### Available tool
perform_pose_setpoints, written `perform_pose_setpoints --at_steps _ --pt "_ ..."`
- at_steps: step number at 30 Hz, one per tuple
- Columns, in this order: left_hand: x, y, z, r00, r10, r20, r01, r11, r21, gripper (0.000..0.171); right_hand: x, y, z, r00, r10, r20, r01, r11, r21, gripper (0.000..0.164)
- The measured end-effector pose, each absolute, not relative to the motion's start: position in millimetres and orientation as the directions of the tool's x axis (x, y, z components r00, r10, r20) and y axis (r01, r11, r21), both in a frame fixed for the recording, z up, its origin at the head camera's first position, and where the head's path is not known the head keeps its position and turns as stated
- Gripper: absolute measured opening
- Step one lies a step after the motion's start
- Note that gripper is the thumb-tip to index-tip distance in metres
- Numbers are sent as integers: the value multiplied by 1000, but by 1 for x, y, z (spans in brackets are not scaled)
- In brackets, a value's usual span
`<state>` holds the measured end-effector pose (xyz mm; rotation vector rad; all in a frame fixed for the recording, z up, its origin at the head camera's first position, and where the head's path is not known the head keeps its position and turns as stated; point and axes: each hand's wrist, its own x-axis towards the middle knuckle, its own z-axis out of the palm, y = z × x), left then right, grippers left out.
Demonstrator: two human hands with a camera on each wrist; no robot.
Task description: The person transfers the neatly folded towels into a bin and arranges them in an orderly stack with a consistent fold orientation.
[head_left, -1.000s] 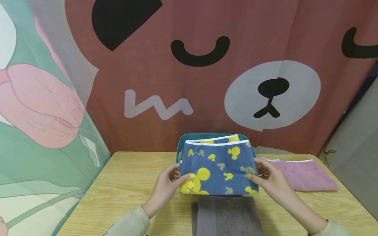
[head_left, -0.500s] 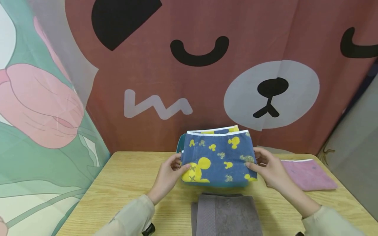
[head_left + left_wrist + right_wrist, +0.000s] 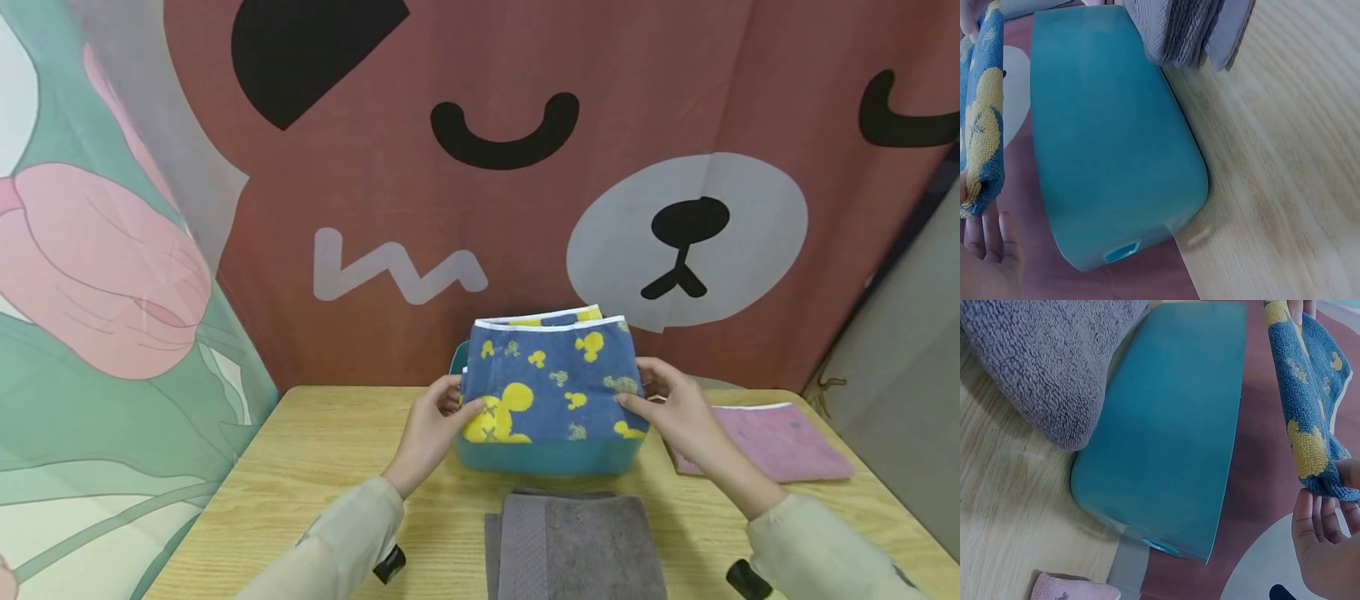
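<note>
A folded blue towel (image 3: 555, 379) with yellow mouse-head prints and white edging is held up between my two hands in the head view. My left hand (image 3: 429, 433) pinches its left side, thumb in front and fingers behind. On the opposite side, my right hand (image 3: 675, 412) grips it the same way. Behind and below the towel stands a teal basket (image 3: 547, 458); both wrist views show the towel raised over the basket's rim. The basket's inside is hidden.
A folded grey towel (image 3: 592, 542) lies on the wooden table (image 3: 337, 467) in front of the basket. At the right is a folded pink towel (image 3: 787, 442). A curtain with a bear print (image 3: 375, 200) hangs right behind the table.
Both hands have lifted the blue towel up and away from the grey towel, to above the teal basket. More of the basket's front now shows.
</note>
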<state>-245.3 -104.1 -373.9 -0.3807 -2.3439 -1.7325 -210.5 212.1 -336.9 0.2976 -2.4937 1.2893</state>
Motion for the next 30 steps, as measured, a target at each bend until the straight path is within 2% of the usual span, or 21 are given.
perform_pose_setpoints --at_steps 6,16,25,30 --pt "-254 -103 -375 -940 75 334 341 273 900 37 -217 211 -338 -934 -37 355 -315 553 -771 45" --pt "-264 -102 -381 -942 64 330 334 289 897 36 -230 206 -341 -950 -15 311 -258 600 -757 50" --pt "-271 -101 -382 -935 48 351 349 304 886 34 -237 204 -346 -962 4 273 -214 611 -762 59" --pt "-275 -99 -382 -933 36 358 352 306 885 30 -243 204 -349 -961 19 277 -205 625 -753 56"
